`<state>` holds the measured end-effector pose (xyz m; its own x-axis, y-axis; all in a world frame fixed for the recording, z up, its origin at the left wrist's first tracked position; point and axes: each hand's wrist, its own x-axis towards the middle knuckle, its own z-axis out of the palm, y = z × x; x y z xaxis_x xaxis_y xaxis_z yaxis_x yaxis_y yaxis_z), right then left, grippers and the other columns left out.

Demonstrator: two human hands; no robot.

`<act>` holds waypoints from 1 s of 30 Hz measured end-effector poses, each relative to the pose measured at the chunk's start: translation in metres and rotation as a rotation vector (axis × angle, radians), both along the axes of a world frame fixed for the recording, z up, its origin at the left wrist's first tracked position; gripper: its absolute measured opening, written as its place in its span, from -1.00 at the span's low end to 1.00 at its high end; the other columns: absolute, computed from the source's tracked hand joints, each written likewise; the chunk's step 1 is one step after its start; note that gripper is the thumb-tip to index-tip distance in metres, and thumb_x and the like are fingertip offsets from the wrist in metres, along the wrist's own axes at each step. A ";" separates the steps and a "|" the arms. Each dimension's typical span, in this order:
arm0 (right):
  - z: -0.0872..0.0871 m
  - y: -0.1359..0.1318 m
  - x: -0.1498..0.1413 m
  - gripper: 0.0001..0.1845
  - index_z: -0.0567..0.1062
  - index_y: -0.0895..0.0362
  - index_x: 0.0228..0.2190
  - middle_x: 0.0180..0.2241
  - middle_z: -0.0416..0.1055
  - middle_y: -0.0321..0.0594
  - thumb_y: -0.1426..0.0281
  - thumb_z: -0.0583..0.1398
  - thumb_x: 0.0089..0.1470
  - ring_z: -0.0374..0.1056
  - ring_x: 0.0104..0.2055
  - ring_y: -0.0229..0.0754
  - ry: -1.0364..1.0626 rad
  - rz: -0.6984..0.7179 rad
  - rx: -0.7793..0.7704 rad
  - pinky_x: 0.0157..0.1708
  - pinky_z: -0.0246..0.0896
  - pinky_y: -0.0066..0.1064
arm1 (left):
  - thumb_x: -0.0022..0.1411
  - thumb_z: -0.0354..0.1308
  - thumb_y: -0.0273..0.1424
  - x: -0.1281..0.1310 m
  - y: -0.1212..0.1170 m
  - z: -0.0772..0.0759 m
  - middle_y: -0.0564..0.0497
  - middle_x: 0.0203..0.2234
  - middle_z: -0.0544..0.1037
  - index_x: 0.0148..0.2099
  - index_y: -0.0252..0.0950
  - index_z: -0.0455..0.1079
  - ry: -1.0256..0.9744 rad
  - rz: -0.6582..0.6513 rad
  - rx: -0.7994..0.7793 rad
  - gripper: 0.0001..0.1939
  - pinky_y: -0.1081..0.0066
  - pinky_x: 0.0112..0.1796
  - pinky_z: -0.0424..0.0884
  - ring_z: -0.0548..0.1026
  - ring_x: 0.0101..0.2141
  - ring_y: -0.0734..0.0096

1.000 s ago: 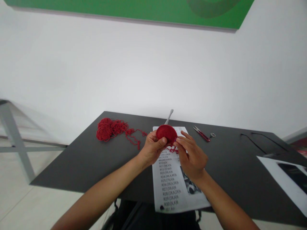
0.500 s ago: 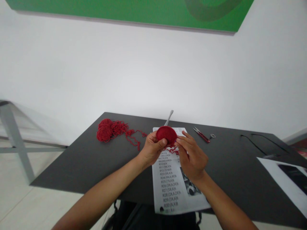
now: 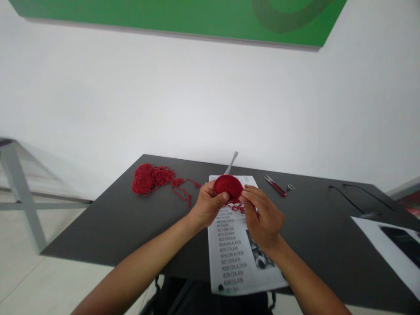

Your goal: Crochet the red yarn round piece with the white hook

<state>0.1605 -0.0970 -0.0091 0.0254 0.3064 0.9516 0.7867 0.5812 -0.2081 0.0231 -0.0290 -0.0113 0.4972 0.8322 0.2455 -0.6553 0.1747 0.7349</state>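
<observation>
Both hands are holding the red crochet piece (image 3: 228,185) (left hand (image 3: 207,204) gripping, right hand (image 3: 262,216) apparently pinching its yarn) above the sheet (image 3: 241,256) on the worktop (image 3: 124,218).

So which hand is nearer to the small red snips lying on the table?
Right. The right hand is just beside the snips, though apart from them; the left hand is farther off, beyond the red crochet piece.

- Dark tabletop (image 3: 108,227) in front of me, set against a white wall (image 3: 197,100).
- Printed sheet (image 3: 239,258) with rows of text and a small photo lies flat on it.
- Red-handled snips (image 3: 275,185) rest beyond the sheet, a small metal ring (image 3: 290,187) just beside them.
- Thin black cord (image 3: 354,197) trails at my far right, near another printed sheet (image 3: 390,245).
- Green panel (image 3: 164,15) hangs on the wall.
</observation>
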 end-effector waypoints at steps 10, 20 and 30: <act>0.002 0.000 0.000 -0.84 0.54 0.11 -0.20 -0.27 0.62 -0.19 0.57 0.23 0.22 0.60 -0.15 -0.17 0.028 -0.016 -0.028 -0.06 0.58 -0.30 | -0.13 0.58 -0.28 0.000 0.004 -0.004 0.00 -0.47 0.62 -0.30 -0.37 0.61 0.024 0.023 0.056 -0.63 0.48 -0.32 0.45 0.52 -0.45 0.49; 0.000 0.001 0.001 -0.80 0.52 0.09 -0.20 -0.28 0.62 -0.21 0.59 0.20 0.21 0.59 -0.14 -0.16 0.072 0.015 -0.042 -0.08 0.58 -0.29 | -0.16 0.59 -0.28 -0.001 0.009 -0.007 0.00 -0.49 0.62 -0.30 -0.38 0.61 0.052 0.026 0.109 -0.61 0.49 -0.35 0.44 0.51 -0.46 0.49; -0.003 0.000 0.001 -0.81 0.53 0.09 -0.20 -0.25 0.62 -0.20 0.59 0.19 0.22 0.59 -0.13 -0.18 0.093 0.008 -0.055 -0.08 0.55 -0.33 | -0.17 0.59 -0.29 -0.002 0.011 -0.010 -0.02 -0.49 0.63 -0.32 -0.37 0.62 0.062 0.014 0.128 -0.63 0.48 -0.37 0.43 0.50 -0.48 0.47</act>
<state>0.1611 -0.0968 -0.0117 0.1105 0.3582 0.9271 0.7579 0.5730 -0.3118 0.0210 -0.0182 -0.0210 0.5031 0.8030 0.3195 -0.6099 0.0679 0.7895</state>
